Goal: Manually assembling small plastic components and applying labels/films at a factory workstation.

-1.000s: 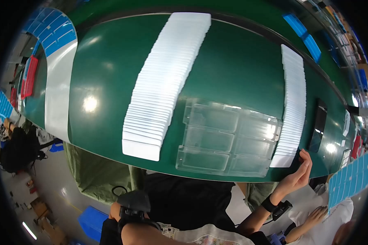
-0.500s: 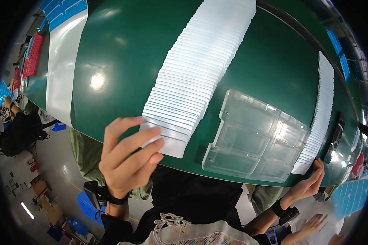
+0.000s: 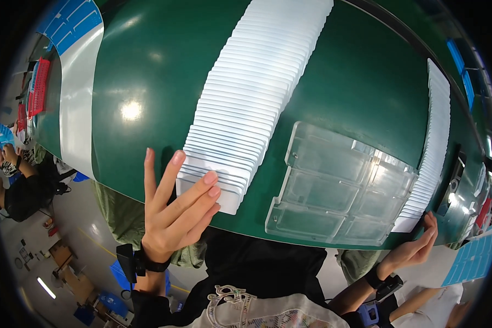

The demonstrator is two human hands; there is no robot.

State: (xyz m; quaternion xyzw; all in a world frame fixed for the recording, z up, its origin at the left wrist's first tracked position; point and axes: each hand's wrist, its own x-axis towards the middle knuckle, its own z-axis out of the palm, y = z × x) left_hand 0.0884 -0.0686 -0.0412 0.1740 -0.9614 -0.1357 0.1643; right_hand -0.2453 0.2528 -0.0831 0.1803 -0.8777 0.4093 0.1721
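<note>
The left hand is spread wide, and its fingertips are laid on the near end of the long row of white cards on the green table. Nothing is pinched. The right hand is curled loosely by the thin card row, at the table edge. If the near cards are pushed too hard, the neat row could be knocked crooked or bumped into the clear tray.

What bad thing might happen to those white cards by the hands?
The left hand touches the near end of the long row of overlapping white cards, right at the green table's edge; a push might slide cards off or break up the row. The right hand rests at the end of the other card row, also at the edge, with similar risk.
</note>
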